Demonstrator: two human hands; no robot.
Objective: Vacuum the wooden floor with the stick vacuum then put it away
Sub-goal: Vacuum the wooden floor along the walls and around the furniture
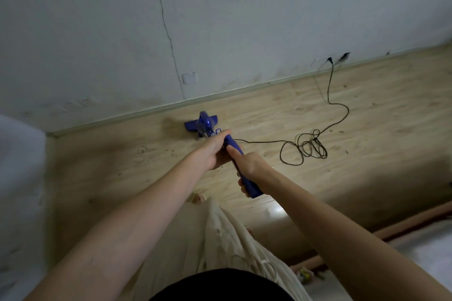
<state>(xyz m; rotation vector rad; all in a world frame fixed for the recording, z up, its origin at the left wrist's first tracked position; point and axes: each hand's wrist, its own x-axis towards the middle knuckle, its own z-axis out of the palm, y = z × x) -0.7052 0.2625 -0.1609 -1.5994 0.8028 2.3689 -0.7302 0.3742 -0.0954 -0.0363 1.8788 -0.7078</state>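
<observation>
Vacuum (208, 127): glossy blue plastic, a slim stick ending in a wide flat head that sits on the floor (146, 159) just short of the skirting (220, 94). Both hands clamp its handle, left hand (214, 151) farther down the stick, right hand (249, 166) nearer the body. Pale wood-grain boards carry dark specks. A thin black cord (305, 146) trails right in loose loops and rises to a wall socket (330, 59). Open boards stretch right along the cracked white wall (244, 19).
</observation>
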